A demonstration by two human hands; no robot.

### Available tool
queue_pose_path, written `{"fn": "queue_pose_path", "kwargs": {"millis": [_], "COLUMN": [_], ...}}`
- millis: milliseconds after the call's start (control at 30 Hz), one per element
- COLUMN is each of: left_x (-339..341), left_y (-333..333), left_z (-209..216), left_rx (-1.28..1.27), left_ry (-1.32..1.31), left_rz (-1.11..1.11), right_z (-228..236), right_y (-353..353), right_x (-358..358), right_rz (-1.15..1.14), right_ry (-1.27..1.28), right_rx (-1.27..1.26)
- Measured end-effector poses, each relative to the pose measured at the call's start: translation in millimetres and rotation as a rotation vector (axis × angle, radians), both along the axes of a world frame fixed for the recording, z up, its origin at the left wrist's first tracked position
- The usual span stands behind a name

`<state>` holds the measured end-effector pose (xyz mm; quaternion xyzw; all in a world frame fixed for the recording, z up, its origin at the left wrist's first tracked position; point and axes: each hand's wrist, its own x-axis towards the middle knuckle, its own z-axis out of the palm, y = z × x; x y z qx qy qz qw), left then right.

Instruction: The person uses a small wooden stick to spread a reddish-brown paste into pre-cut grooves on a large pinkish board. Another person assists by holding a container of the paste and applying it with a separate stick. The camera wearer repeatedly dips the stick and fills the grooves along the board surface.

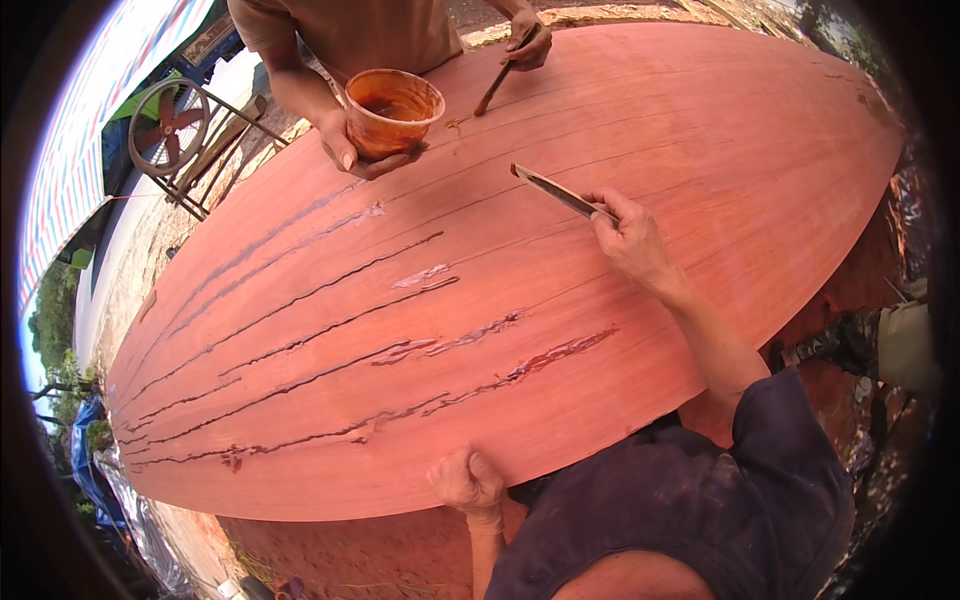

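Wood oval [560, 290], dk streaks [515, 374], flat tool [556, 190]

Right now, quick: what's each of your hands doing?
Left hand: closed in a fist, nothing visible in it.
Right hand: closed, holding a flat scraper.

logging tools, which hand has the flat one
The wearer's right hand, holding the flat tool; the left hand is a fist, and the co-worker's hands hold tub and brush.

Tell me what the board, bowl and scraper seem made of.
Board: likely wood, matte reddish, from its long grain lines. Bowl: probably plastic, shiny, orange-smeared, from its thin lipped rim. Scraper: dull, dark-faced, pale-edged; perhaps wood or bamboo, but unclear.
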<state>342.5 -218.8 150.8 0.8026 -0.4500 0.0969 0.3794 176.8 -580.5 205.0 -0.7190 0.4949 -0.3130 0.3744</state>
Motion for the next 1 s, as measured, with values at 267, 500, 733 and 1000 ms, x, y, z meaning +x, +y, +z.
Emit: {"fn": "queue_pose_path", "kwargs": {"millis": [267, 500, 733, 1000], "left_x": [0.3, 0.2, 0.7, 0.3], "left_y": [3.0, 3.6, 3.2, 3.5], "left_z": [2.2, -1.7, 1.3, 2.5], "left_rx": [0.066, 0.057, 0.082, 0.097], "left_ry": [0.011, 0.013, 0.023, 0.014], "left_rz": [-0.010, 0.009, 0.011, 0.015], "right_z": [-27.8, -35.2, -44.1, -64.4], "right_y": [-38.6, -86.2, -119.0, -120.8], "right_x": [47.0, 90.8, 113.4, 134.4], "right_rz": [0.009, 0.006, -0.016, -0.032], "right_ry": [-0.033, 0.011, 0.011, 0.045], "right_rx": [-0.097, -0.200, -0.234, -0.284]}}
